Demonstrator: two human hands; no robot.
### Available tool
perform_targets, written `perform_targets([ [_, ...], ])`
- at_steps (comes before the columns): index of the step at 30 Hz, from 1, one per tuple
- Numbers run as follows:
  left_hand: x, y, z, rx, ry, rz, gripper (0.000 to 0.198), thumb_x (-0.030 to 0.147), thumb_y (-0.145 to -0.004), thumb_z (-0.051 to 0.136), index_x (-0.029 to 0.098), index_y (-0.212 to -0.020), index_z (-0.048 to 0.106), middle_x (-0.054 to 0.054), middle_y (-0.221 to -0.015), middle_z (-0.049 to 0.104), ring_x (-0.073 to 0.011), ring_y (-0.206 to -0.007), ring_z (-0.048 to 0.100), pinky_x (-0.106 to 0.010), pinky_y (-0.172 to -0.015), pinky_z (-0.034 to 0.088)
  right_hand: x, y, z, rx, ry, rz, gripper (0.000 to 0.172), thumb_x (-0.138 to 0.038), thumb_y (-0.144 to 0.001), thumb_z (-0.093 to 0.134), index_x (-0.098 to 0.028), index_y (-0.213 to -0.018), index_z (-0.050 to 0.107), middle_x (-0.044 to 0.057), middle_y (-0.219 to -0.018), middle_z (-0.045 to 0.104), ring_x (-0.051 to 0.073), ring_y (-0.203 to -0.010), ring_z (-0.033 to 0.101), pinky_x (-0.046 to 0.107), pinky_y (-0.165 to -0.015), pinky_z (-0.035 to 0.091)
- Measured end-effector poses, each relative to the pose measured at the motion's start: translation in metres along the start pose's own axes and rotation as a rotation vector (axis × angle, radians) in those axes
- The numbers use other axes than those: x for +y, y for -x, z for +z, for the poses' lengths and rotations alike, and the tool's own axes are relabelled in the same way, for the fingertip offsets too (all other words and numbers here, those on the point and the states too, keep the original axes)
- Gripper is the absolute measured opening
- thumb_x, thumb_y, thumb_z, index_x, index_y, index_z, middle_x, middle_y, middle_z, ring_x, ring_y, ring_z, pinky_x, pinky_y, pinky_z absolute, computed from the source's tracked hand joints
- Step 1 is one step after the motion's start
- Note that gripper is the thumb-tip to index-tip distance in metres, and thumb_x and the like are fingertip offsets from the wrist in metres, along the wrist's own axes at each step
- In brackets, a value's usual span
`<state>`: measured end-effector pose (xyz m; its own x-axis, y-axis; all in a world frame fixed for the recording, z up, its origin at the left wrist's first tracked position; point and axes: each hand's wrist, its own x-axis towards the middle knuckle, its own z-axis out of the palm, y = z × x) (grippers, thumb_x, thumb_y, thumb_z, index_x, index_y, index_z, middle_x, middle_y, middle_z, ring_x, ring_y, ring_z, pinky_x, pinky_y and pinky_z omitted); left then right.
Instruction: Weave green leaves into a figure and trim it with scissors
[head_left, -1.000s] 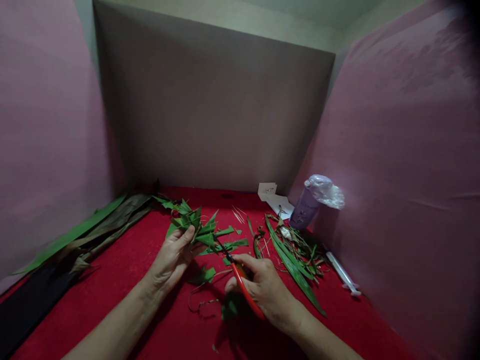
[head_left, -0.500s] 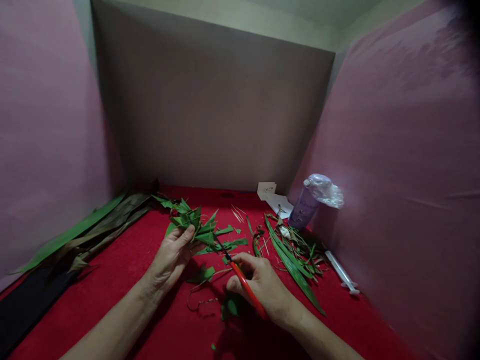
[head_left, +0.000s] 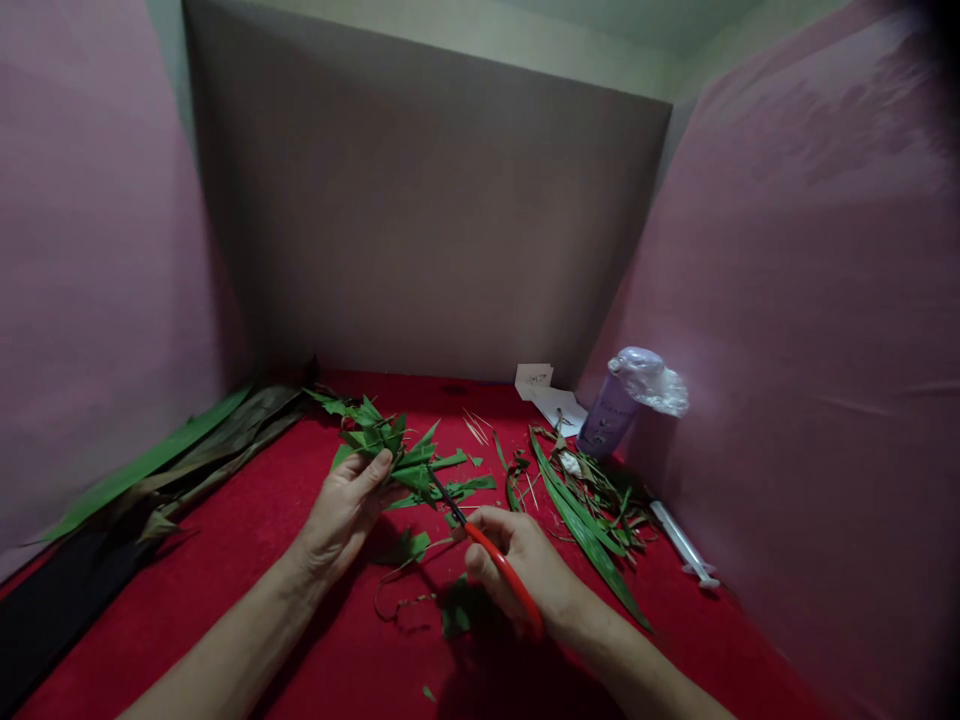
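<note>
Between thumb and fingers, my left hand (head_left: 352, 505) pinches a bundle of folded green leaves (head_left: 382, 440) above the red cloth. My right hand (head_left: 525, 565) is closed round the red handles of a pair of scissors (head_left: 510, 580). The dark blades point up and left, their tips at the right edge of the leaf bundle. How far the blades are apart, I cannot tell. Under and beside my hands lie cut leaf pieces (head_left: 405, 548) and a thin curled stem.
Long leaves (head_left: 180, 450) and a black cloth (head_left: 67, 610) lie at the left. To the right are a heap of leaf scraps (head_left: 607, 500), a plastic syringe (head_left: 682, 545), a purple container (head_left: 607, 415) topped with clear plastic, and white paper (head_left: 559, 408). Thin sticks (head_left: 475, 428) lie further back.
My right hand has turned the scissors slightly, and the red handles now sit a little further right and show more broadly. My left hand and the leaf bundle have hardly moved.
</note>
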<state>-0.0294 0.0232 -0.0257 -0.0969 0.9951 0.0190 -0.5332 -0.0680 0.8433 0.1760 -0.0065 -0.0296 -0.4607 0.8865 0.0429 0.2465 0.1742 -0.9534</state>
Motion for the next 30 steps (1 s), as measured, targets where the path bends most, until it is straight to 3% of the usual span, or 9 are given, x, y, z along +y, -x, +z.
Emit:
perform_targets([
  [10,0.0004,0.0016,0.0038,-0.013,-0.024,-0.005,0.020,0.022,-0.063,0.076,0.012,-0.076,0.065,-0.004,-0.071,0.071,-0.0162,-0.062,0.067,-0.026,-0.058,0.056,-0.0076,0.0020,0.0008,-0.031,-0.108,0.093,0.060,-0.077,-0.061,0.052,-0.018,-0.071,0.046,-0.008,-0.046,0.041,0.004,-0.032,0.033,0.018,-0.032,0.025],
  [22,-0.0011,0.0016,0.0023,-0.031,-0.014,-0.006,0.021,0.022,-0.064,0.075,0.013,-0.080,0.066,-0.004,-0.073,0.071,-0.0166,-0.064,0.066,-0.026,-0.058,0.055,-0.0080,0.0023,0.0033,-0.035,-0.274,0.161,0.053,-0.066,-0.061,0.064,-0.019,-0.073,0.045,-0.012,-0.043,0.036,0.003,-0.028,0.028,0.017,-0.029,0.022],
  [30,-0.0018,0.0015,0.0013,-0.036,-0.028,0.002,0.022,0.022,-0.065,0.075,0.013,-0.083,0.066,-0.005,-0.077,0.072,-0.0178,-0.068,0.067,-0.026,-0.057,0.055,-0.0073,0.0010,0.0039,-0.030,-0.240,0.192,0.040,-0.053,-0.066,0.068,-0.017,-0.068,0.049,-0.010,-0.043,0.037,0.003,-0.032,0.031,0.017,-0.034,0.023],
])
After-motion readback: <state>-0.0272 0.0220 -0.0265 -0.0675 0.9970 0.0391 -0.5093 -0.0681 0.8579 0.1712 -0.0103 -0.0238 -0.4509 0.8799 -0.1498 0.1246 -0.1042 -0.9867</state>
